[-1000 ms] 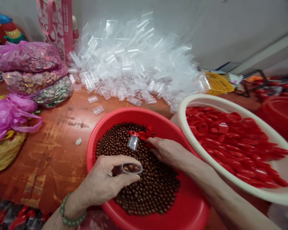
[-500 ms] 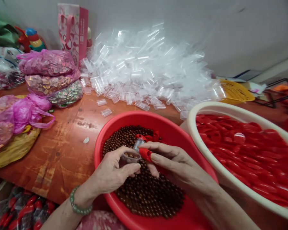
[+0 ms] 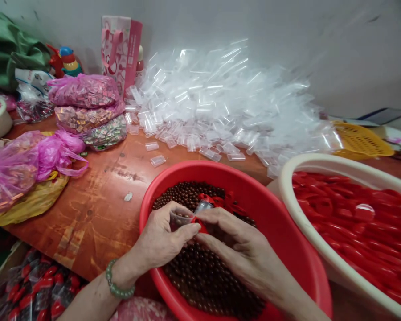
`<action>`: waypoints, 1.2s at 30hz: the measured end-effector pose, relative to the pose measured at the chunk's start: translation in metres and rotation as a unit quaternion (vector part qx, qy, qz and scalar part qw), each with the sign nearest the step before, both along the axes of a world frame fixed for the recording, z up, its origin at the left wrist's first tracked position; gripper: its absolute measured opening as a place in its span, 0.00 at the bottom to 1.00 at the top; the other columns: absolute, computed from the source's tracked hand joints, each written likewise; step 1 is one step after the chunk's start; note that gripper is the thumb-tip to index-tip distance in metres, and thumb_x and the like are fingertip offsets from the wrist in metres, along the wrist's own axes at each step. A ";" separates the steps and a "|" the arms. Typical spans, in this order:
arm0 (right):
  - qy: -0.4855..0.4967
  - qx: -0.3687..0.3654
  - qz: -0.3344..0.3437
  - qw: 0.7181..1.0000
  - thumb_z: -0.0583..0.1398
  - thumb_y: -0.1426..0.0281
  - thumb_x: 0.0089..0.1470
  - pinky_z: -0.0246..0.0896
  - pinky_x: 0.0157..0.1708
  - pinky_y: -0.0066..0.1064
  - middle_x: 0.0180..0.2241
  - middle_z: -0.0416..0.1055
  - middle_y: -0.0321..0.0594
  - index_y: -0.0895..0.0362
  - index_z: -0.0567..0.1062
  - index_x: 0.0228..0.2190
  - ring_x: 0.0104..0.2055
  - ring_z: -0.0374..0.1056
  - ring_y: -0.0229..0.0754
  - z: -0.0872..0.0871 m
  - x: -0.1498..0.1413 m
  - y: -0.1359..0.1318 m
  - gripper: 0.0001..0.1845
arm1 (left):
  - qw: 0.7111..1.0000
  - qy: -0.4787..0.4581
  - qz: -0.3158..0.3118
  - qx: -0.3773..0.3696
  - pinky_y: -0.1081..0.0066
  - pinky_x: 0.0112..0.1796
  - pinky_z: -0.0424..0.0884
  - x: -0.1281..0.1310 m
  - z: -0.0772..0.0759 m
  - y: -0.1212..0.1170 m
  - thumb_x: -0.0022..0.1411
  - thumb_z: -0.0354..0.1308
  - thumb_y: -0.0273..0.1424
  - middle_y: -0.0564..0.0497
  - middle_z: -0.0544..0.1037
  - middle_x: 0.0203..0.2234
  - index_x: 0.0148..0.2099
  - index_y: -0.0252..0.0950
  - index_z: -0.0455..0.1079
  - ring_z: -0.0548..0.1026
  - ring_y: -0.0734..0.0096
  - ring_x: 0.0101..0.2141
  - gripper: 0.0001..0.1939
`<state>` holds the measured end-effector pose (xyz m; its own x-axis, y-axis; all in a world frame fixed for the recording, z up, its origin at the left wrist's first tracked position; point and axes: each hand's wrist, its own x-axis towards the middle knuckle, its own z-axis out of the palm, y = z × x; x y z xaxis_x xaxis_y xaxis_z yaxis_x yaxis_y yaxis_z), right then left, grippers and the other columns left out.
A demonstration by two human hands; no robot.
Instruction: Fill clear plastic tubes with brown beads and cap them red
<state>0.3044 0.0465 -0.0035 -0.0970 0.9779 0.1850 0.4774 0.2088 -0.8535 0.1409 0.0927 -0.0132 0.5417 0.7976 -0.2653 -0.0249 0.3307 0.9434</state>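
My left hand (image 3: pixel 163 236), with a green bead bracelet at its wrist, is closed around a small clear plastic tube (image 3: pixel 180 217) with brown balls in it. A red plastic cap (image 3: pixel 200 225) is pinched in my right hand (image 3: pixel 240 249) and meets the tube's open end; the fingers partly hide it. Both hands are above a red basin (image 3: pixel 200 167) of shiny brown balls (image 3: pixel 207 281). Just behind my fingers, another clear tube (image 3: pixel 203 206) and several red pieces (image 3: pixel 232 203) lie on the balls.
A white tub (image 3: pixel 285 183) full of red caps stands at the right. Behind the basin is a heap of clear tubes (image 3: pixel 220 107). Pink bags of small packets (image 3: pixel 87 91) lie at the left. A box of red-and-clear pieces (image 3: pixel 36 285) sits lower left.
My right hand has brought the red cap leftward against the tube's mouth. The tube has tipped a little, and the whole view has shifted as the head turned left.
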 end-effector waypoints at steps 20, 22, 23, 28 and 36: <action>0.075 0.079 -0.016 0.994 0.63 0.77 0.53 0.75 0.34 0.30 0.34 0.80 0.36 0.47 0.81 0.37 0.34 0.76 0.41 0.008 -0.005 0.010 0.13 | 0.994 -0.007 -0.099 0.055 0.70 0.41 0.66 -0.003 -0.009 0.001 0.59 0.57 0.28 0.52 0.72 0.33 0.42 0.33 0.70 0.69 0.71 0.35 0.08; 0.074 0.085 -0.022 0.993 0.63 0.77 0.53 0.75 0.34 0.31 0.34 0.80 0.36 0.47 0.81 0.37 0.34 0.76 0.42 0.006 -0.005 0.008 0.13 | 0.993 -0.016 -0.101 0.057 0.69 0.42 0.66 -0.003 -0.009 0.001 0.59 0.58 0.28 0.52 0.72 0.33 0.41 0.33 0.70 0.68 0.72 0.35 0.07; 0.073 0.088 -0.027 0.993 0.63 0.77 0.53 0.75 0.34 0.32 0.34 0.80 0.36 0.47 0.81 0.37 0.35 0.76 0.42 0.005 -0.005 0.007 0.13 | 0.993 -0.022 -0.103 0.057 0.69 0.42 0.65 -0.003 -0.009 0.002 0.59 0.57 0.28 0.52 0.72 0.33 0.41 0.33 0.70 0.68 0.72 0.35 0.07; 0.069 0.100 -0.036 0.992 0.63 0.80 0.52 0.74 0.35 0.30 0.34 0.79 0.34 0.45 0.79 0.38 0.35 0.76 0.40 0.003 -0.007 0.005 0.17 | 0.994 -0.014 -0.100 0.052 0.72 0.37 0.64 -0.003 -0.009 0.003 0.59 0.59 0.30 0.54 0.68 0.29 0.37 0.34 0.68 0.66 0.74 0.32 0.05; 0.068 0.094 -0.052 0.992 0.64 0.80 0.51 0.73 0.34 0.28 0.33 0.79 0.34 0.46 0.79 0.36 0.34 0.75 0.39 0.002 -0.008 0.005 0.16 | 0.991 -0.031 -0.111 0.063 0.72 0.38 0.63 -0.003 -0.007 0.003 0.60 0.56 0.27 0.54 0.68 0.31 0.38 0.34 0.68 0.65 0.74 0.33 0.03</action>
